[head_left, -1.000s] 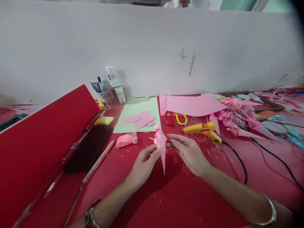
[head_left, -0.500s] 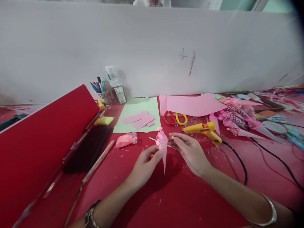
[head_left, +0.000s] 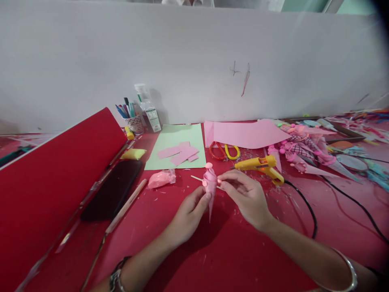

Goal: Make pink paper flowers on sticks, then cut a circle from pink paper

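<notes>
The left hand [head_left: 189,211] pinches a slender pink paper cone [head_left: 210,188], point downward, above the middle of the red tabletop [head_left: 200,259]. The right hand [head_left: 251,198] pinches what looks, from where I stand, like a small round pink bead [head_left: 219,181] at the cone's right side. Beyond, to the right, lies a yellow plastic glue gun [head_left: 257,163].

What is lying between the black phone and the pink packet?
In the head view, a pale stick lies slantwise between the black phone and the pink packet.
</notes>
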`<action>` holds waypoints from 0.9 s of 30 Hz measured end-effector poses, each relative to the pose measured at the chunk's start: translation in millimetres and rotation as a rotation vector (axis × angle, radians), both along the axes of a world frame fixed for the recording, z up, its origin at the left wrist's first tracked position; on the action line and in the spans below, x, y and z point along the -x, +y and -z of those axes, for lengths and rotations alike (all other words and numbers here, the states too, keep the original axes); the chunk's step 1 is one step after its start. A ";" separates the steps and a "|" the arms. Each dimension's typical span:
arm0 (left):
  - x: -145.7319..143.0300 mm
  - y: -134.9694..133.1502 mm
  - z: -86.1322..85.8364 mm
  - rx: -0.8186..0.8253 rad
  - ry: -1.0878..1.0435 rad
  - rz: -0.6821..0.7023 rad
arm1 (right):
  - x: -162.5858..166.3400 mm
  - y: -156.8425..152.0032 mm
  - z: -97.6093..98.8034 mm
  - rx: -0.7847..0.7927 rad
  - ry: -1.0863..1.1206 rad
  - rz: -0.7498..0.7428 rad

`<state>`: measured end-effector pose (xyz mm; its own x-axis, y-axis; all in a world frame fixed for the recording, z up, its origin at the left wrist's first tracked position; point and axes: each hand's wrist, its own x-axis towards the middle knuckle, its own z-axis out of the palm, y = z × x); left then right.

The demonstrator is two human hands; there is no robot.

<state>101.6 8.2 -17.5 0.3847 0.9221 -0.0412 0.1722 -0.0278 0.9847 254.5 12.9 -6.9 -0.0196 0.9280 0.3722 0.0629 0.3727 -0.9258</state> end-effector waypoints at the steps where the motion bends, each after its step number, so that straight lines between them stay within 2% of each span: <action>1: -0.1 -0.3 0.0 -0.011 0.002 -0.002 | 0.1 -0.4 -0.4 -0.013 -0.017 -0.002; 9: -1.2 -1.6 -1.0 -0.044 -0.010 0.067 | -0.6 -1.6 -1.7 -0.073 -0.155 -0.030; 15: -0.6 -2.2 -3.0 -0.077 -0.043 0.111 | -2.6 1.7 3.7 -0.097 -0.099 -0.072; 21: -0.1 -2.9 -2.5 -0.079 0.014 0.104 | -1.0 3.6 4.6 0.009 0.038 -0.154; 27: 0.0 -3.9 -3.2 -0.110 0.055 0.130 | -1.2 5.2 6.3 0.243 0.185 -0.461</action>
